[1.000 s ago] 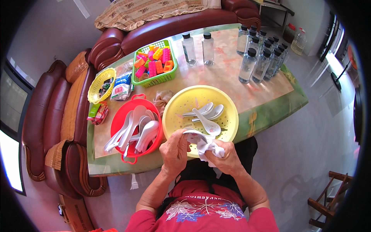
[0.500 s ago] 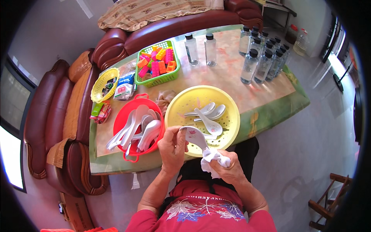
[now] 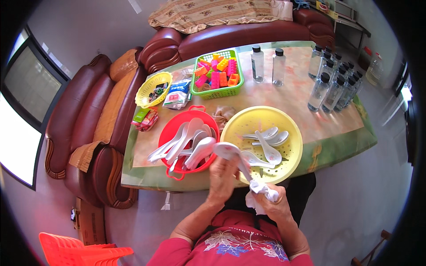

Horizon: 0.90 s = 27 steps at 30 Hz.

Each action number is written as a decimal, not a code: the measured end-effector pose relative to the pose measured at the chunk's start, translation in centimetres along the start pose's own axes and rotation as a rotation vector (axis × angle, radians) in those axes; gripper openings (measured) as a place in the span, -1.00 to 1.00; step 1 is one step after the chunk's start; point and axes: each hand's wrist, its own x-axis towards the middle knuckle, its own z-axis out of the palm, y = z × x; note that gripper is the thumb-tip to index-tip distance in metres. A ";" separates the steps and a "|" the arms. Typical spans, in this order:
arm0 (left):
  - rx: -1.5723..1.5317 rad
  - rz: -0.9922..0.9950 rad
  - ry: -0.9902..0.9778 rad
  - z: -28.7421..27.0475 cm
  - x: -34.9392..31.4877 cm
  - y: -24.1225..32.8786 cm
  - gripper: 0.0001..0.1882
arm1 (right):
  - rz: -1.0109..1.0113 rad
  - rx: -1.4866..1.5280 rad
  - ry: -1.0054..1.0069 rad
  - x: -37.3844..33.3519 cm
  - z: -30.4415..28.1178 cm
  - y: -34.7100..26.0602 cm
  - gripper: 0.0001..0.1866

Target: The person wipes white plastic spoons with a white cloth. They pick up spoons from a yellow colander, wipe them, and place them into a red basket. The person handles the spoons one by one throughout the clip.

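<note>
Since the earlier frame, the glossy white long-handled spoon [image 3: 227, 151] is showing farther left against the containers: its bowl is now hanging beside the right edge of the round red plastic basket [image 3: 167, 133], where before it was hanging over the near left part of the round yellow plastic colander [image 3: 291, 155]. My whole view is swinging too, and the stacked orange-red plastic seats [image 3: 82, 251] are showing more fully at lower left.

From my end, I am seeing the spoon's long axis slanting from its bowl, far and left, to its handle, near and right. The left hand [image 3: 222, 181] is staying nearer the bowl, just below it in my view; the right hand [image 3: 276, 205] is keeping to the handle end, its fingers pinching a crumpled white cloth [image 3: 262, 189] about it. The left fingers are curling by the bowl's underside, but blur is smearing them, so I am not managing to tell whether they are pinching or merely touching.

Several loose white spoons [image 3: 269, 150] are lying in the colander, right of the held bowl; a larger white spoon heap [image 3: 191, 133] is filling the basket, left of it.
</note>
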 end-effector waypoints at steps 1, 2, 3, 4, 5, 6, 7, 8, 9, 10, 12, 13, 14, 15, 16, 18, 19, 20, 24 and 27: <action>0.045 0.004 0.076 -0.7 0.8 0.7 -0.79 | 0.026 0.020 -0.012 -0.4 0.0 -0.1 -0.85; 0.089 0.007 0.151 -1.8 1.5 1.7 -0.79 | 0.053 0.040 -0.023 -0.6 0.0 -0.3 -0.83; 0.176 0.057 0.171 -2.8 2.0 2.9 -0.78 | 0.054 0.090 -0.017 -0.8 0.0 -0.7 -0.84; 0.261 0.103 0.190 -3.9 2.5 3.9 -0.78 | 0.072 0.099 -0.006 -0.9 -0.2 -0.6 -0.84; 0.483 0.143 0.221 -5.2 3.1 4.6 -0.79 | 0.090 0.108 0.006 -1.0 -0.7 -0.3 -0.84; 0.703 0.180 0.252 -6.9 3.8 4.7 -0.79 | 0.110 0.115 0.017 -1.2 -1.1 0.1 -0.83; 0.923 0.216 0.282 -8.1 4.4 4.6 -0.79 | 0.121 0.164 0.023 -1.3 -1.3 0.4 -0.82; 1.040 0.275 0.298 -8.9 4.9 4.3 -0.80 | 0.122 0.168 0.024 -1.3 -1.5 0.7 -0.82; 1.157 0.338 0.314 -9.5 5.5 4.1 -0.81 | 0.121 0.172 0.025 -1.3 -1.7 1.0 -0.82; 1.273 0.401 0.329 -9.9 5.8 4.1 -0.81 | 0.120 0.177 0.027 -1.3 -1.7 1.1 -0.81; 1.458 0.356 0.333 -10.5 6.2 3.8 -0.82 | 0.129 0.191 0.032 -1.3 -1.6 1.3 -0.82; 1.497 0.359 0.364 -11.2 6.7 2.9 -0.82 | 0.133 0.195 0.033 -1.3 -1.5 1.3 -0.82; 1.536 0.362 0.395 -11.7 6.9 2.4 -0.82 | 0.130 0.186 0.030 -1.3 -1.5 1.4 -0.82; 1.562 0.316 0.386 -11.6 7.0 2.3 -0.79 | 0.129 0.175 0.033 -1.4 -1.7 1.5 -0.82; 1.604 0.314 0.371 -11.5 7.1 2.1 -0.79 | 0.128 0.164 0.036 -1.4 -1.8 1.6 -0.82; 1.690 0.307 0.341 -11.4 7.3 1.6 -0.79 | 0.126 0.163 0.060 -1.3 -1.9 1.5 -0.82; 1.706 0.261 0.332 -11.5 7.4 1.4 -0.76 | 0.126 0.163 0.071 -1.4 -2.0 1.4 -0.83; 1.698 0.274 0.329 -11.6 7.4 1.3 -0.75 | 0.127 0.164 0.072 -1.4 -2.1 1.3 -0.83; 1.662 0.332 0.330 -12.4 7.1 1.0 -0.69 | 0.133 0.191 0.066 -1.4 -2.3 0.9 -0.83; 1.684 0.342 0.345 -12.6 7.0 1.5 -0.65 | 0.144 0.240 0.070 -1.4 -2.4 0.7 -0.83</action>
